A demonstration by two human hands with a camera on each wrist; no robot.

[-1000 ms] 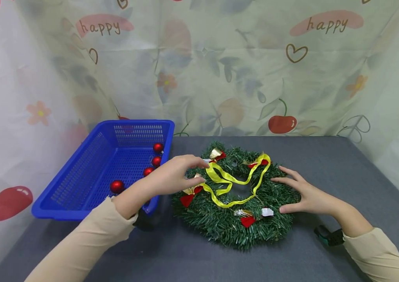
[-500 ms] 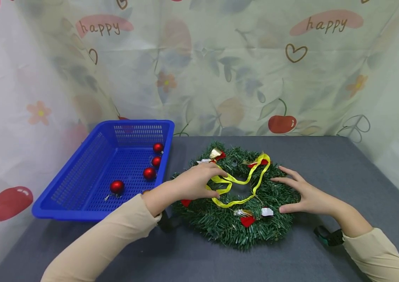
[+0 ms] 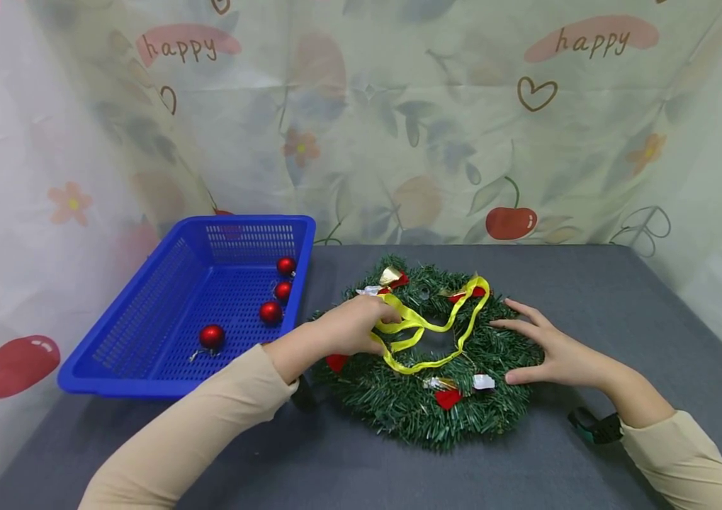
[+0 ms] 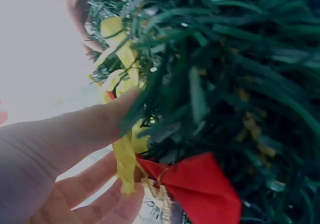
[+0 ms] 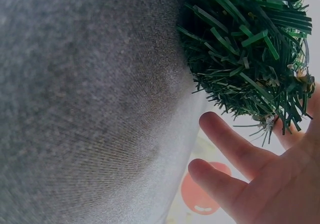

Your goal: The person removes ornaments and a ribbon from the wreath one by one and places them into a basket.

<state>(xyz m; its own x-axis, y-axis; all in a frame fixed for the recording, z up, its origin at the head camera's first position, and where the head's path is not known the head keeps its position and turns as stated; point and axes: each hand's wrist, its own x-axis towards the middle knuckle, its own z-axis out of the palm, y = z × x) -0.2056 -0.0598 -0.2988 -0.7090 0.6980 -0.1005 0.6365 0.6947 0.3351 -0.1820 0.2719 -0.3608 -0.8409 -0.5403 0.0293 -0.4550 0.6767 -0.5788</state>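
Note:
A green tinsel wreath [image 3: 424,421] lies on the grey table, trimmed with red and gold bows and small white tags. A yellow ribbon [image 3: 427,367] loops loosely over its top and across the centre hole. On the wreath's left side my left hand [image 3: 348,327] holds the ribbon between thumb and curled fingers. The left wrist view has the ribbon [image 4: 125,159] running past the thumb, close to a red bow [image 4: 205,184]. My right hand [image 3: 565,354] spreads its fingers at the right edge of the wreath [image 5: 250,49], steadying nothing else.
A blue plastic basket [image 3: 137,388] stands left of the wreath, near my left forearm. Inside it are several red ball ornaments [image 3: 212,337]. A printed curtain [image 3: 361,142] hangs behind the grey table [image 3: 361,474] and along both sides.
My left hand has moved right from the wreath's left edge onto the yellow ribbon, and the ribbon strands there have shifted. The right hand stays in place.

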